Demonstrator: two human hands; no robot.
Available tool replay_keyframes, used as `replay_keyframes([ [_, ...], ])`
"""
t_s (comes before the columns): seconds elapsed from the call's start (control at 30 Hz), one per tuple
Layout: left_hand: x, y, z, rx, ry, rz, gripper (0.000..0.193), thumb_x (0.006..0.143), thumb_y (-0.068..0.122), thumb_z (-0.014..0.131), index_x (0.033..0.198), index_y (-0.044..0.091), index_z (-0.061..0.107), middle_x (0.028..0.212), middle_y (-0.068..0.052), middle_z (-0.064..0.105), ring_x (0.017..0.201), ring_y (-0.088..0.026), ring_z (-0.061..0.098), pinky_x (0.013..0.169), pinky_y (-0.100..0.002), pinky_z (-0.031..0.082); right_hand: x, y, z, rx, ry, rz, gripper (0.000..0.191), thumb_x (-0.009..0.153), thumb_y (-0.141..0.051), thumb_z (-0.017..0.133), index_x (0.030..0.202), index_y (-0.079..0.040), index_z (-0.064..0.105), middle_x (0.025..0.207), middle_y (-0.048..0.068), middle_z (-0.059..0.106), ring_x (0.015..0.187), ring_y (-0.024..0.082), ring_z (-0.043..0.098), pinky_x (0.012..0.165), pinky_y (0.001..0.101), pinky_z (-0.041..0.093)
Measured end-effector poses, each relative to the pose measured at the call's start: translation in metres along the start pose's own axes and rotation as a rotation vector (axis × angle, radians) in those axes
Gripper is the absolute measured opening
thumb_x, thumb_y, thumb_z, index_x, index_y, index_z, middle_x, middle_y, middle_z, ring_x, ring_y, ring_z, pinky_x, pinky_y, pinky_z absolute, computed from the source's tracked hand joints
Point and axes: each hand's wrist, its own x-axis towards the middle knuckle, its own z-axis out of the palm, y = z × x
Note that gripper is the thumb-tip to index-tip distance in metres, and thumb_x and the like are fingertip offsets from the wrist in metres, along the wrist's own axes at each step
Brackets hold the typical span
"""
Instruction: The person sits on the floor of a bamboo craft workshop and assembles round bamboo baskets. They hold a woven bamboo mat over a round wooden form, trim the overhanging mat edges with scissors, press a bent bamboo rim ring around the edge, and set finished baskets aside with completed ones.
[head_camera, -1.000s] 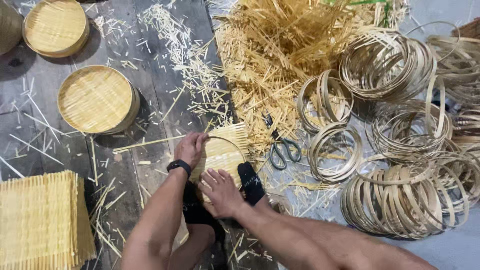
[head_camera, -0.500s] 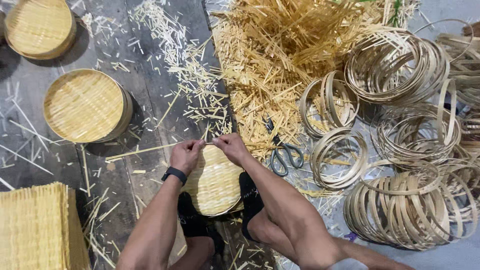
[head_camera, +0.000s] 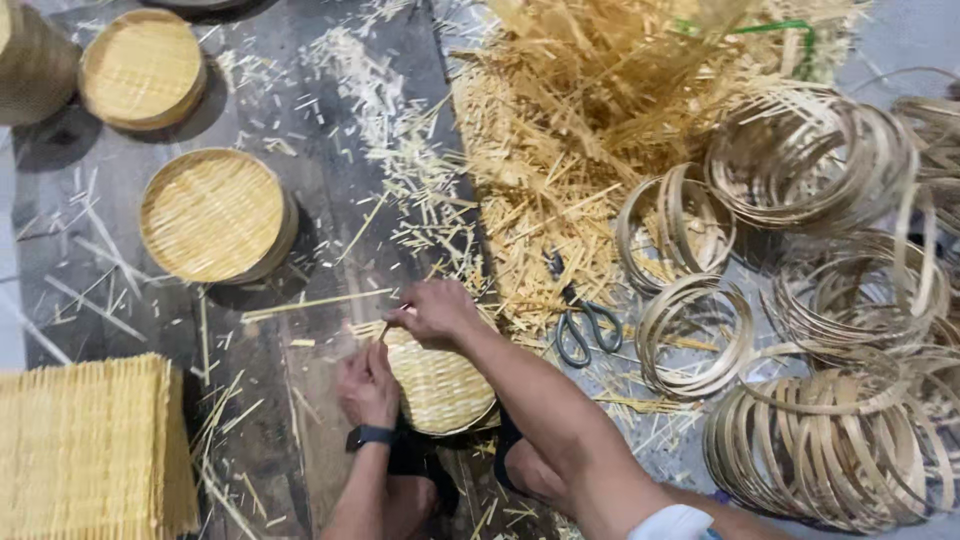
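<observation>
A round woven bamboo tray (head_camera: 440, 385) rests on the floor in front of me, between my feet. My left hand (head_camera: 368, 385), with a black watch at the wrist, grips the tray's left edge. My right hand (head_camera: 432, 312) is at the tray's far rim, fingers pinched on a thin bamboo strip that pokes out toward the left. My right forearm lies across the tray's right side and hides part of it.
Two finished round trays (head_camera: 215, 215) (head_camera: 140, 68) lie at the left. A stack of square woven mats (head_camera: 90, 450) sits at lower left. Scissors (head_camera: 582, 328) lie right of the tray. Bamboo hoops (head_camera: 830, 450) and a heap of splints (head_camera: 600, 110) fill the right.
My left hand dropped from the tray's far rim to its left edge. My right hand stayed at the far rim, now pinching a strip. The tray's square corners no longer show.
</observation>
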Motion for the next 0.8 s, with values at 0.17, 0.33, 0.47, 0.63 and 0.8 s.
replay_keyframes([
  [0.17,-0.001,-0.013,0.012,-0.002,-0.162,-0.262,0.042,0.099,0.046,0.058,0.099,0.011,0.082,0.092,-0.023,0.073,0.085,-0.044,0.067,0.078,-0.053,0.051,0.006,-0.01,-0.001,-0.01,-0.018,0.057,0.053,0.092,-0.066,0.057,0.105,-0.02,0.08,0.094,0.017,0.076,0.095,0.035,0.072,0.085,0.0472,0.054],
  [0.33,0.023,-0.021,0.007,-0.13,-0.397,-0.534,0.053,0.096,0.052,0.066,0.098,0.0,0.079,0.089,-0.027,0.075,0.081,-0.036,0.072,0.078,-0.047,0.053,0.029,-0.017,0.006,0.01,-0.117,0.24,0.053,0.086,-0.068,0.059,0.097,-0.022,0.082,0.095,0.012,0.075,0.094,0.033,0.071,0.083,0.0462,0.055],
  [0.47,0.036,-0.025,-0.009,-0.776,-0.447,-0.872,0.048,0.083,0.039,0.082,0.098,-0.007,0.08,0.103,-0.019,0.077,0.084,-0.026,0.073,0.077,-0.043,0.054,0.032,-0.017,0.012,0.026,-0.205,0.303,0.055,0.086,-0.068,0.058,0.096,-0.021,0.083,0.101,0.01,0.079,0.096,0.03,0.073,0.086,0.0449,0.056],
  [0.63,0.04,0.003,-0.031,0.089,-0.123,-0.127,0.087,0.064,0.041,0.094,0.129,-0.005,0.059,0.129,-0.027,0.063,0.117,-0.041,0.057,0.1,-0.05,0.044,-0.022,-0.014,-0.008,0.156,0.038,0.129,0.06,0.084,-0.059,0.067,0.124,-0.014,0.07,0.14,0.014,0.055,0.124,0.028,0.057,0.105,0.0447,0.046],
  [0.8,0.022,0.074,-0.063,-0.079,-0.816,-0.04,0.086,0.073,0.037,0.091,0.145,0.01,0.052,0.141,-0.019,0.055,0.13,-0.035,0.053,0.108,-0.049,0.042,-0.158,0.018,-0.1,-0.276,-0.162,0.153,0.065,0.095,-0.063,0.056,0.134,-0.011,0.061,0.142,0.014,0.051,0.129,0.029,0.051,0.11,0.0473,0.043],
])
